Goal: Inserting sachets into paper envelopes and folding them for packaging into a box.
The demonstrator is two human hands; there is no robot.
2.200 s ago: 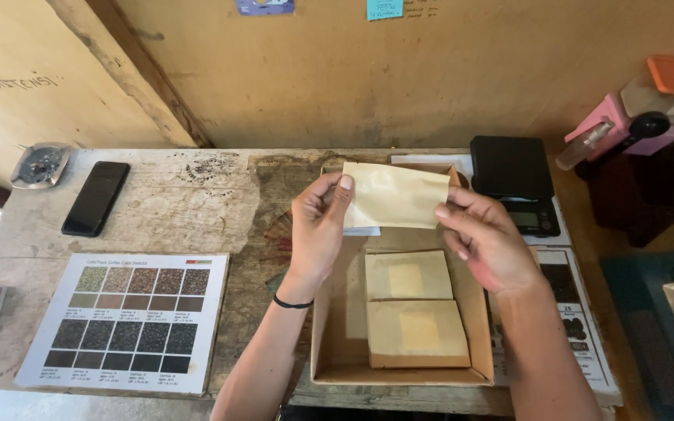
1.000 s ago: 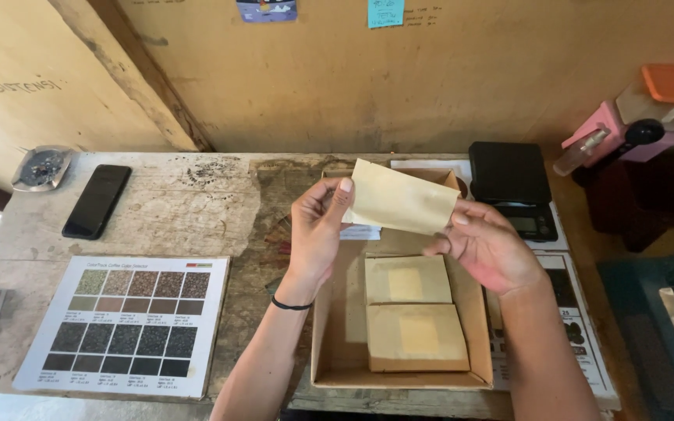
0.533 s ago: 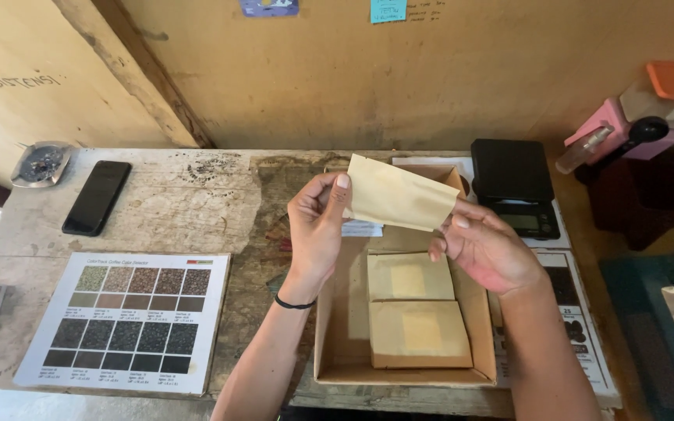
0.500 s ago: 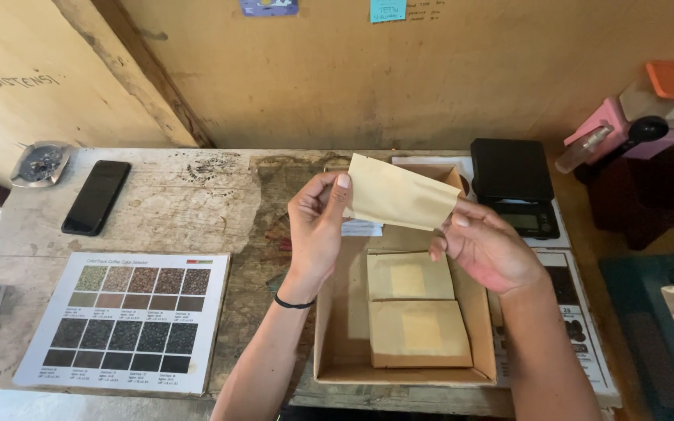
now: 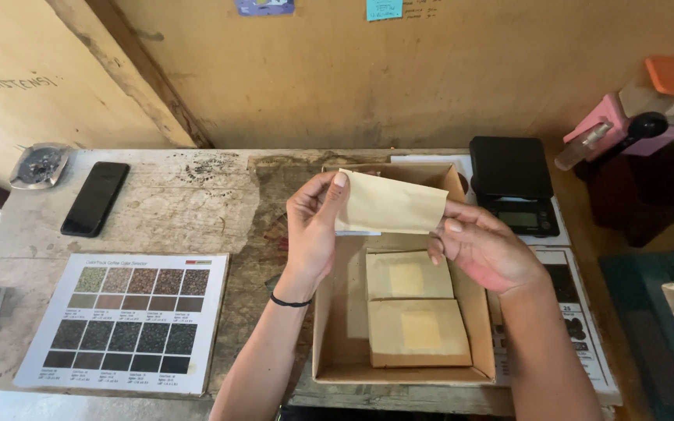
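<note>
A flat, tan paper envelope [image 5: 391, 204] is held in the air above the far end of an open brown cardboard box [image 5: 329, 343], gripped at both of its short ends. Its long axis runs left to right across the view, tilted a little so that the left end sits higher than the right. The left hand [image 5: 311, 226] pinches the upper left corner, thumb in front and fingers [image 5: 338, 181] behind the paper. The right hand [image 5: 484, 249] holds the lower right end, its fingers closed on the edge from beneath with the thumb [image 5: 454, 226] lying on the front face. Neither hand is nearer than the other; the envelope spans the gap between them.

Directly below, inside the box, lie two more tan paper packets [image 5: 417, 331] stacked flat, one nearer and one farther, each with a paler square patch in its middle.

On the worn, pale tabletop [image 5: 173, 210] to the left lie a printed chart of dark sample squares [image 5: 130, 320] and a black phone [image 5: 95, 198]. A black digital scale [image 5: 515, 183] stands just right of the box.
</note>
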